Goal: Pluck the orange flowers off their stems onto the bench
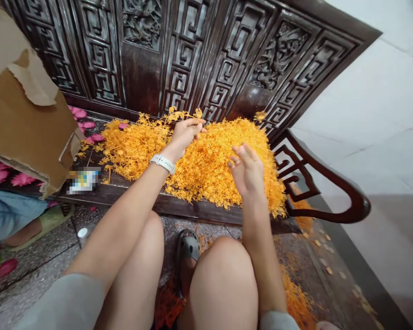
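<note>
A large heap of fine orange-yellow flower sprigs (213, 160) covers the seat of a dark carved wooden bench (179, 204). My left hand (187, 135) sits at the heap's far side, its fingers pinched around a few orange sprigs that rise above the pile. A white smartwatch (162, 163) circles that wrist. My right hand (246, 169) hovers just over the heap's right part, palm turned inward and fingers apart, holding nothing. Whether it touches the sprigs underneath cannot be told.
A torn cardboard sheet (24, 101) juts in at left, beside pink flowers (87, 124) and a blurred packet (84, 181). Another person's denim-clad leg (10, 213) sits at left. My knees (223, 284) fill the bottom. Orange bits litter the speckled floor (316, 270). A curved wooden armrest (316, 183) stands at right.
</note>
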Demonstrator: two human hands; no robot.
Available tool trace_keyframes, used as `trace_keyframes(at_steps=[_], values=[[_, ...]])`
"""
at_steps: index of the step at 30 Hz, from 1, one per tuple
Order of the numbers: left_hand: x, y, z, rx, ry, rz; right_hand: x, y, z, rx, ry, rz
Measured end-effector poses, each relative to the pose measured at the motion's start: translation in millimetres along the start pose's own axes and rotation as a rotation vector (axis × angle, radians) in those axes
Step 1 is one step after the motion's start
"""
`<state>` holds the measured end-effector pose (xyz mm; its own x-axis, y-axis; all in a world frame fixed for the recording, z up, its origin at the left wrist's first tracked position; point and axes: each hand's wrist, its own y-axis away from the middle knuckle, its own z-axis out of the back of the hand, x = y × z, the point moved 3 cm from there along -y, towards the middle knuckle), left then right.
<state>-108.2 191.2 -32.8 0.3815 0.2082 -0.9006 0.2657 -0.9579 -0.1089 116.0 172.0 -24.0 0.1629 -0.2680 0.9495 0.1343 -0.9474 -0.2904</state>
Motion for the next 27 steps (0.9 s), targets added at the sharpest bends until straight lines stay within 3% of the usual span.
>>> trace_keyframes(at_steps=[3,9,13,17,19,22,24,27], values=[[-0.4,8.3,-12.8,0.108,-0.14,-0.035,-13.7,-1.3,-4.1,-0.031,0.198,0.033],[8.5,26.8,-29.4,0.426,-0.413,0.034,-10.1,0.4,-11.9,0.019,0.413,0.224],[8.2,30.6,-31.3,0.419,-0.4,-0.025,-19.9,-4.2,-6.4,0.014,0.407,0.185],[8.7,31.4,-39.2,0.457,-0.177,0.041,-27.5,-0.6,-17.0,0.225,0.294,0.02],[10.8,30.1,-42.4,0.428,-0.074,0.111,-28.5,3.0,-23.2,0.29,0.222,-0.021],[14.6,22.7,-40.7,0.27,-0.026,0.129,-26.1,7.2,-28.0,0.287,0.17,0.011],[17.4,14.7,-38.0,0.138,-0.081,0.083,-17.3,10.8,-31.1,0.286,0.223,0.118],[21.3,2.8,-40.5,-0.012,-0.223,-0.06,7.9,22.3,-43.2,0.459,0.509,0.339]])
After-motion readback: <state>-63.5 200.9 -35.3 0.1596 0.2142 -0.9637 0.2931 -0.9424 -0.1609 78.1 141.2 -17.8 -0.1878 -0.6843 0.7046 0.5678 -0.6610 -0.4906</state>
